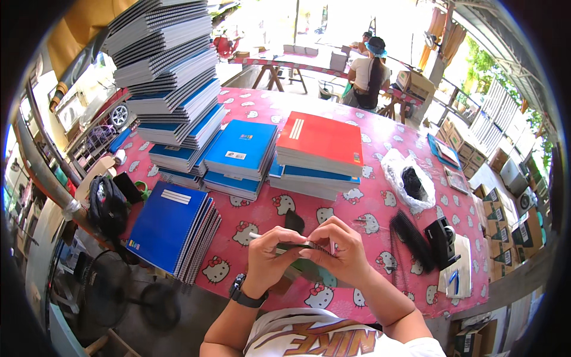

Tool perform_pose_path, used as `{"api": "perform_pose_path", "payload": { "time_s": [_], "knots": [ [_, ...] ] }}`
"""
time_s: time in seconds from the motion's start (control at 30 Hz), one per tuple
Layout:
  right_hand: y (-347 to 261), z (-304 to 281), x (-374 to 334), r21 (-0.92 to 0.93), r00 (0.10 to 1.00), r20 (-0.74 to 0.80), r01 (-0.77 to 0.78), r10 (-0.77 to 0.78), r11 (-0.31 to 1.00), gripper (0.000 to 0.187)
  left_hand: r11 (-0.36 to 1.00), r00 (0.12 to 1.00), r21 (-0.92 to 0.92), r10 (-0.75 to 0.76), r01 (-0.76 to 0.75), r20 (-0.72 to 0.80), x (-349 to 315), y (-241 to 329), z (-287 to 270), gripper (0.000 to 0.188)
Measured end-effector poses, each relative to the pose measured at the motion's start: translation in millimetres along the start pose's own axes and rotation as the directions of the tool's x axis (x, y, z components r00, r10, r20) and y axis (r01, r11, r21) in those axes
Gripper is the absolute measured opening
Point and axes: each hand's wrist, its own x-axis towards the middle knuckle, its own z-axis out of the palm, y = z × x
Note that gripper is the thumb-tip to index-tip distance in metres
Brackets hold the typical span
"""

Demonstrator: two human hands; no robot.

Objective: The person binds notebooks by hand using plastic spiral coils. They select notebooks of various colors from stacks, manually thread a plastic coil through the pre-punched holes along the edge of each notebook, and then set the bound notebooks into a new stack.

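My left hand (270, 262) and my right hand (342, 253) meet above the table's near edge, thumbs and forefingers pinched together. Between their fingertips runs a thin, dark, narrow thing whose kind I cannot make out; a small white tip (254, 235) sticks out beside the left forefinger. A black flat piece (292, 221) lies just beyond the hands. Under them shows something greenish, partly hidden. Left of my hands stands a stack of blue spiral notebooks (168, 226); farther off are blue notebooks (242, 146) and a pile topped by a red notebook (321, 138).
A tall notebook stack (172, 77) leans at the back left of the pink patterned table (250, 217). To the right are a white plastic bag (410, 178), black binding coils (411, 241), a black device (441, 238) and a blue pen (454, 281). Two people sit at a far table.
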Motion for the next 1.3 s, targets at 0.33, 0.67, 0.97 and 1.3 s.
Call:
{"api": "perform_pose_path", "payload": {
  "time_s": [0.33, 0.67, 0.97, 1.3],
  "knots": [
    [-4, 6, 2, -0.279, 0.969, 0.118, 0.24, -0.215, 0.93, 0.015, 0.946, 1.0, 0.324, 0.014, -0.01, -0.011, -8, 7, -2, 0.014],
    [21, -65, -6, -0.381, 0.965, -0.241, 0.001, -0.101, 0.925, 0.055, 0.727, 0.611, 0.616, 0.348, 0.304, -0.712, -20, 32, -116, 0.019],
    [84, -42, -24, -0.135, 0.944, -0.198, -0.292, 0.263, 0.947, 0.018, 0.229, 0.335, 0.478, 0.468, 0.848, -0.818, -92, -14, -378, 0.036],
    [80, -30, 16, -0.236, 0.969, -0.049, -0.247, 0.242, 0.94, 0.016, -0.204, 0.904, 0.917, 0.34, 0.342, -0.261, -50, -21, -262, 0.058]
  ]
}}
